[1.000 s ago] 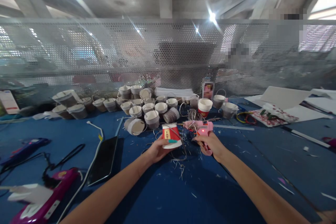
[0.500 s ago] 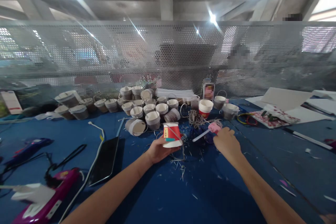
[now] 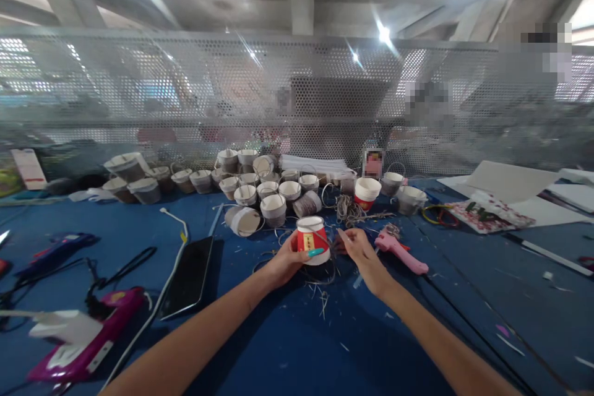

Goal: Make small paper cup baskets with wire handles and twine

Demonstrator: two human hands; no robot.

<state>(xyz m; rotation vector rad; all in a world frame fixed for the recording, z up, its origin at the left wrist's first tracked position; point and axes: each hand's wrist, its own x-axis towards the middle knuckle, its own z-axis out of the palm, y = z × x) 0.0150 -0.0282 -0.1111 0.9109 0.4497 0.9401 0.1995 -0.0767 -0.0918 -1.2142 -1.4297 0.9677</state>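
Note:
My left hand (image 3: 288, 260) is closed around a red and white paper cup (image 3: 312, 242), with the thumb across its front. Grey-brown cord (image 3: 332, 269) trails along the right side of the cup and loops below it. Just right of the cup is my right hand (image 3: 364, 255), its fingers drawn together close to the cord; what they pinch, if anything, is hidden. A pink glue gun (image 3: 401, 252) lies on the table beyond the right hand, apart from it. Behind the hands lies a tangled bundle of cord (image 3: 348, 209).
Several cord-wrapped cups (image 3: 273, 210) crowd the back, beside stacked paper cups (image 3: 366, 195). A phone (image 3: 188, 275), white cable and purple power strip (image 3: 95, 337) lie left. White sheets (image 3: 513, 179) are at right. A perforated screen (image 3: 223, 93) stands behind the blue table (image 3: 283, 346).
My right hand has left the pink glue gun and moved left to the cup. The glue gun now lies on the table. The cup sits more upright in my left hand.

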